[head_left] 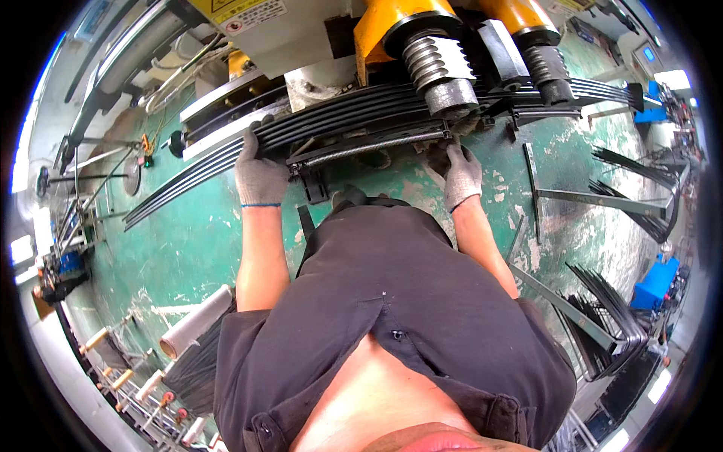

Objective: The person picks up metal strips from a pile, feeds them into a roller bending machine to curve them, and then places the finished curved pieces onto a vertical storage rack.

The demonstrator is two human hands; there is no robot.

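Both my hands wear light knitted gloves. A bundle of several long black metal bars [331,114] runs across the press from the left to the far right, its left ends reaching out over the floor. My left hand [261,175] is closed around the near edge of these bars. Close to a ribbed metal ram [440,64], my right hand [463,177] has its fingers curled by the front of the tooling; what they grip is hidden. In front of the bars, a thin spring-like rod [369,149] lies along a black support rail.
Yellow press cylinders [410,21] hang over the bars, with a second ribbed ram [547,71] at right. Racks with bent black bars [602,320] stand on the right. A metal stand [599,197] is near my right arm. A roll [197,322] lies at lower left.
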